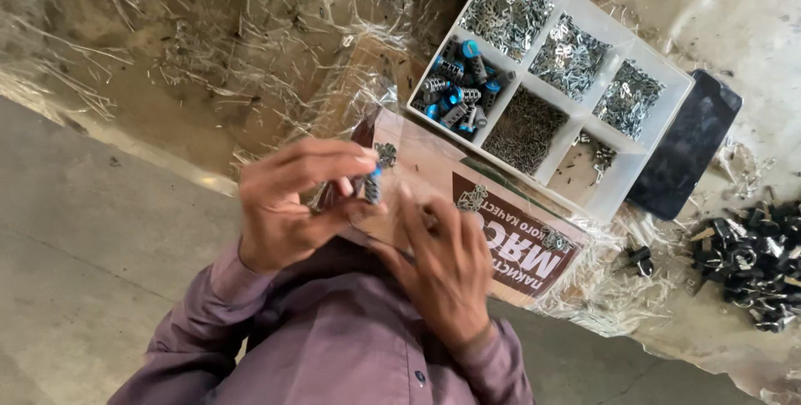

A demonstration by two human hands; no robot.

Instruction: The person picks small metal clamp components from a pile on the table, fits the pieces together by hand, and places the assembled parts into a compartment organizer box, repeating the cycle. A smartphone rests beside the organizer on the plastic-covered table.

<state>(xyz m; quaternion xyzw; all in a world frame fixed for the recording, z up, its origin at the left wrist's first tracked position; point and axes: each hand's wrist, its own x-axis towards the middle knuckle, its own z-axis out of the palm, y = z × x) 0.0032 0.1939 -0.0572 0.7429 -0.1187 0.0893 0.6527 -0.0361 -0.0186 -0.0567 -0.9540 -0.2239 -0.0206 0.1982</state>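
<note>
Black parts pile (755, 263) cut by right edge; tray (659, 67) contents too small to tell

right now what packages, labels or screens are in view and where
Cardboard box: flat under the hands, tan with a dark red-brown printed panel in white lettering.
Compartment tray: upper right, white plastic, holding small metal parts and blue-capped springs.
Phone: right of the tray, dark slab, screen off.

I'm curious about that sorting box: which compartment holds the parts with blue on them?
The compartment at the box's end nearest the hands, on its left side in the picture. It holds grey spring-like cylinders with blue ends; the others contain only plain metal bits.
</note>
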